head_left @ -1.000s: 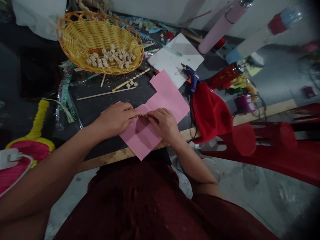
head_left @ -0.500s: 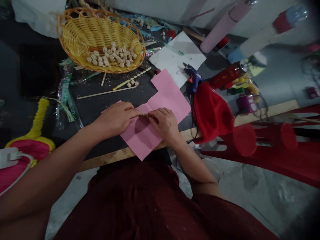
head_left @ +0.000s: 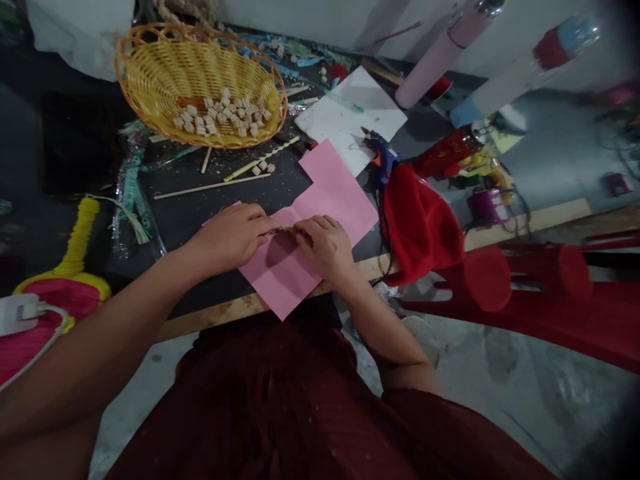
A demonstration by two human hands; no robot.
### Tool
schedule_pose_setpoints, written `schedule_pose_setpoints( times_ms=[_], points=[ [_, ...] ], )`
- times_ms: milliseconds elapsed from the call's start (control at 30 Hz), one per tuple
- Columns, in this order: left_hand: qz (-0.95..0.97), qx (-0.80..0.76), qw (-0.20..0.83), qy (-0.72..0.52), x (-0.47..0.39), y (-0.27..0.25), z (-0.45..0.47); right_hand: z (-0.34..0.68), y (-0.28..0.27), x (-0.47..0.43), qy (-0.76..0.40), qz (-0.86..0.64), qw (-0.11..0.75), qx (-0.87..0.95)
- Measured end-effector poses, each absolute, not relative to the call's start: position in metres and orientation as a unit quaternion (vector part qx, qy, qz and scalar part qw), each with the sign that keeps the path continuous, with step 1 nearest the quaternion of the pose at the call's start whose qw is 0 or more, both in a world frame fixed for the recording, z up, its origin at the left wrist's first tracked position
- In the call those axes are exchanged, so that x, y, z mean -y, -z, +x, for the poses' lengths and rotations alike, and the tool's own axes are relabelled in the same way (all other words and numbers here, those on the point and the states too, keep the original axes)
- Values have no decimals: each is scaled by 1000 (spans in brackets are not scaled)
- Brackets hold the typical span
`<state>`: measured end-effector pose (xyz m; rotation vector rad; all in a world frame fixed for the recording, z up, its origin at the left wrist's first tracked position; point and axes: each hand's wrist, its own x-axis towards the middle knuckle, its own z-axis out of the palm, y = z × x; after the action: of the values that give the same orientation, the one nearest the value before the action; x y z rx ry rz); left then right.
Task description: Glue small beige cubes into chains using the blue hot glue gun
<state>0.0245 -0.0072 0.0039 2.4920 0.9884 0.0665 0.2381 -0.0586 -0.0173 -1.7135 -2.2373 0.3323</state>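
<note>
Both hands meet over a sheet of pink paper (head_left: 295, 280) that lies at the table's front edge. Between them runs a thin, knobbly, light-coloured strip (head_left: 287, 229); most of it is hidden by fingers, so its kind is unclear. My left hand (head_left: 235, 235) is closed, pinching the strip's left end with thumb and fingertips. On the other end my right hand (head_left: 326, 248) is closed as well, its fingers bent. Beyond them, a thin wooden stick (head_left: 210, 187), a yellow twisted stick (head_left: 263, 160) and a few small pale blocks (head_left: 263, 167) lie on the dark tabletop.
A yellow wicker basket (head_left: 165, 80) holds several pale blocks. To the right are white paper (head_left: 345, 110), a blue glue gun (head_left: 384, 157), red cloth (head_left: 420, 223) and bottles (head_left: 440, 53). A pink-and-yellow item (head_left: 65, 287) sits left; a red stool (head_left: 540, 313) stands right.
The view has shifted slightly. Both hands keep nearly the same pinch on the strip above the pink paper.
</note>
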Motion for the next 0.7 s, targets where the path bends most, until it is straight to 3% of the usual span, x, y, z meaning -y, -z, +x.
schedule_pose_setpoints(
  times_ms=[700],
  points=[
    [905,-349,242,-4,11,-21,24,257,18,67,-149,-554,293,765]
  ],
)
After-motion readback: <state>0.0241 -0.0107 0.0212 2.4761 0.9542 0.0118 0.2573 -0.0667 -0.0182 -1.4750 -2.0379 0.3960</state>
